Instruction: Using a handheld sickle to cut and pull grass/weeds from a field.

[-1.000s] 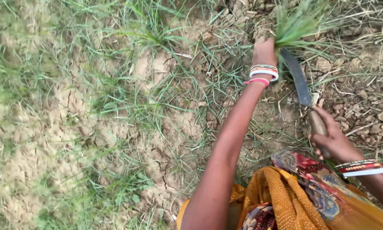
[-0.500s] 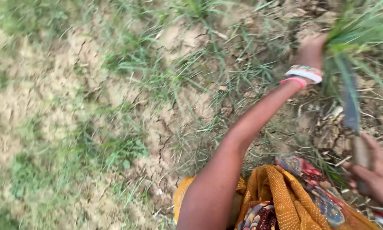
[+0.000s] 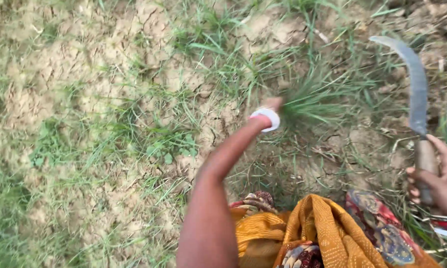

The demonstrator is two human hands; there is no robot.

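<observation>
Left hand closes around a tuft of grass; right hand grips tightly the wooden handle of a curved sickle.

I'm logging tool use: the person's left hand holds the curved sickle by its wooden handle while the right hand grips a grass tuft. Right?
Not quite; the hands are swapped. In the head view the right hand holds the sickle by its wooden handle, and the left hand grips the grass tuft.

Dry, cracked soil is seen in daylight, with sparse grass thickened toward seven o'clock.
</observation>
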